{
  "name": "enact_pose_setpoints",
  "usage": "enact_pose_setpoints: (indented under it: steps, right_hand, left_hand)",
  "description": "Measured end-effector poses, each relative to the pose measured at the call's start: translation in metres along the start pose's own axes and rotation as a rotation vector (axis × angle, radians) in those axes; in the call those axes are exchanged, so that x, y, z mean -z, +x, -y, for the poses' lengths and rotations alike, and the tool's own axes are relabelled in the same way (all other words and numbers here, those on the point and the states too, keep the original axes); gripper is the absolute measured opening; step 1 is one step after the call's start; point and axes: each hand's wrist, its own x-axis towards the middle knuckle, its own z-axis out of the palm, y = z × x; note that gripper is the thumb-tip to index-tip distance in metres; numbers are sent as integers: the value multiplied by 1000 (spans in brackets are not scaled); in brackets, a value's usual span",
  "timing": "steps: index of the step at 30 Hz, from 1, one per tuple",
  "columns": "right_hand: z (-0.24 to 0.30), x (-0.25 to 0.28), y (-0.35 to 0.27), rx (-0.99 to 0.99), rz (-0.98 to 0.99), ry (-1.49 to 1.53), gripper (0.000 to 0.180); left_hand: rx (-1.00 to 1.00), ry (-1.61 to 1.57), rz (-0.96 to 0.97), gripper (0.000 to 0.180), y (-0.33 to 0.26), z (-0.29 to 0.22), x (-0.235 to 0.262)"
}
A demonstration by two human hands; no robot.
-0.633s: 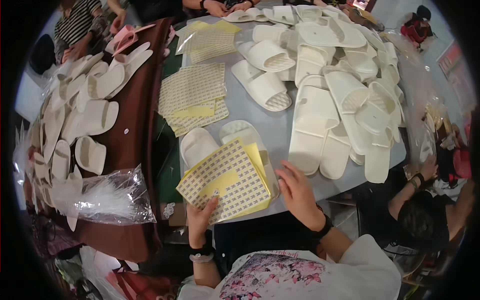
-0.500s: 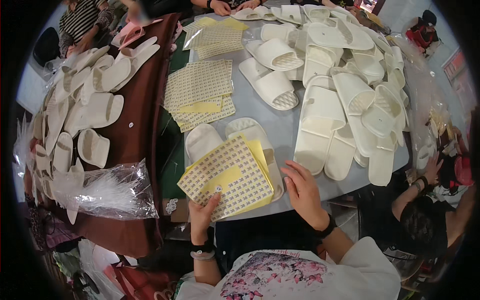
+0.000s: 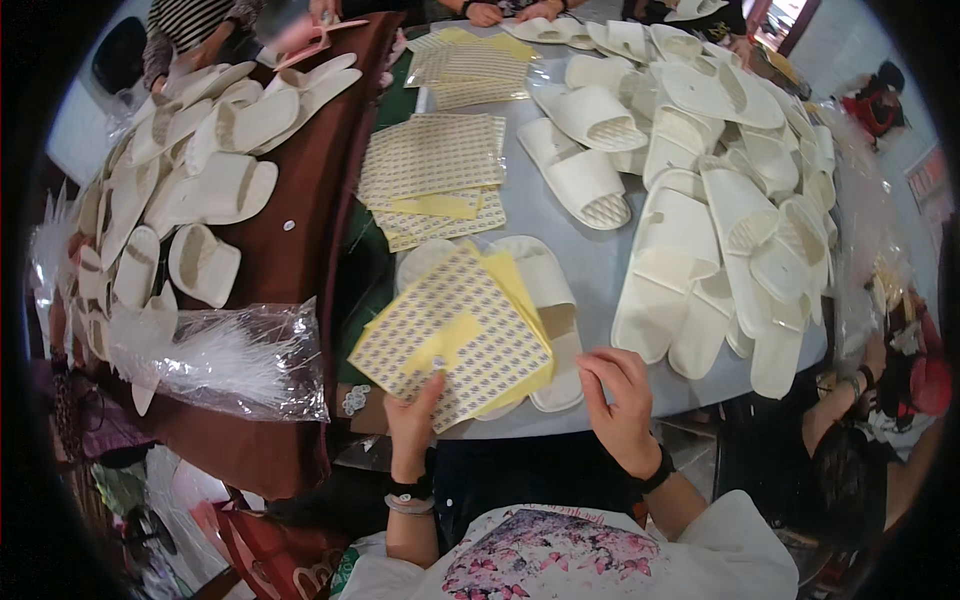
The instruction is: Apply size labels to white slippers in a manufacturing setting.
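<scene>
A small stack of yellow-backed sticker sheets is gripped near its lower left edge by my left hand, thumb on top. On the top sheet a bare yellow strip runs through the rows of small printed labels. Partly hidden under the sheets lies a pair of cream slippers at the table's near edge. My right hand hovers just right of this pair, thumb and index finger drawn together in a pinch. Anything between those fingertips is too small to make out.
More sticker sheets lie farther back on the grey table. A large heap of cream slippers covers its right side. Left, a brown cloth carries more slippers and a clear bag of white ties. Other people sit around.
The fingers of my right hand have closed from apart into a pinch, and the hand has moved slightly lower right. My left hand still holds the sheets. The whole view has shifted a little.
</scene>
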Motion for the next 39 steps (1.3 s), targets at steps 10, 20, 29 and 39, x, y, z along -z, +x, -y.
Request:
enact_pose_setpoints:
  steps: [10,20,29,39]
  right_hand:
    - [40,-79,38,237,266,94,16]
    - [46,-85,38,33,344,216,12]
    - [126,-161,38,484,636,-16,10]
    - [120,-212,26,453,546,-154,17]
  left_hand:
    - [-18,88,131,26,0,-1,0]
    - [-29,148,152,24,-1,0,3]
    - [-179,307,207,43,2,24,25]
    - [-167,823,12,56,27,49,30]
